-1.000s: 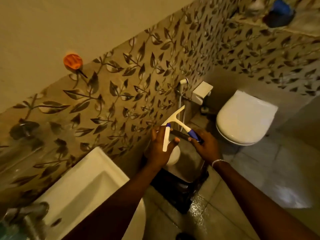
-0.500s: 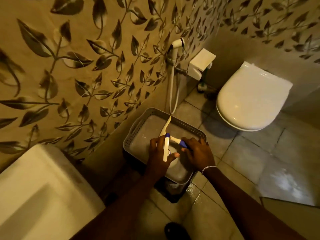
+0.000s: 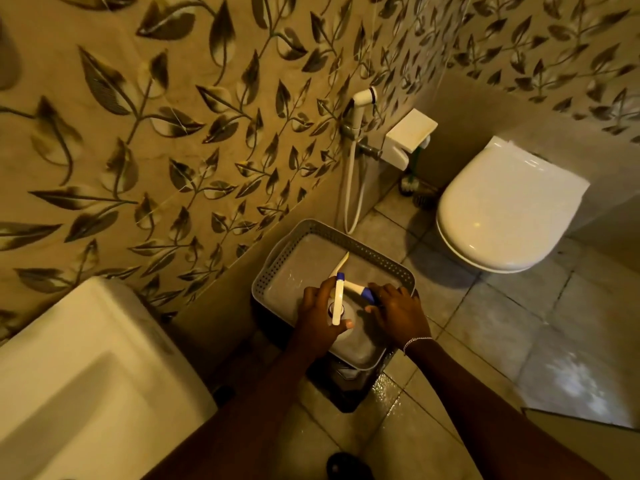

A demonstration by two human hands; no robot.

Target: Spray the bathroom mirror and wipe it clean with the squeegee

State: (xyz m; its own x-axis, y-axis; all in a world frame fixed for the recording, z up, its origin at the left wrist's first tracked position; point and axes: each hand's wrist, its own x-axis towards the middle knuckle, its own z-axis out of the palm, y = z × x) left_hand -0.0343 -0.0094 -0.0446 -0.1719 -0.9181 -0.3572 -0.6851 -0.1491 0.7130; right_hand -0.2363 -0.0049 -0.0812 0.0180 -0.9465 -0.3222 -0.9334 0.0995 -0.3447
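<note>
Head camera view, looking down into a dim, yellow-lit bathroom. At the centre sits a grey perforated basket (image 3: pixel 332 233) on the tiled floor (image 3: pixel 485 341), against a wall of leaf-patterned tiles (image 3: pixel 173 133). Both hands reach over the basket. The left hand (image 3: pixel 317 308) is clenched around the neck of a pale spray bottle (image 3: pixel 348 327) standing at the basket's near edge, thumb wrapped across its front. The right hand (image 3: pixel 398 311), with a thin bracelet (image 3: pixel 417 340) at the wrist, grips the blue handle of a white squeegee (image 3: pixel 341 271), whose blade lies over the inside of the basket. The two hands are just beside each other. Left of the basket is a white sink (image 3: pixel 86 358). Beyond the basket to the right is a white toilet (image 3: pixel 509 206) with its lid closed. A white hand sprayer (image 3: pixel 360 105) hangs on the wall behind the basket.
</note>
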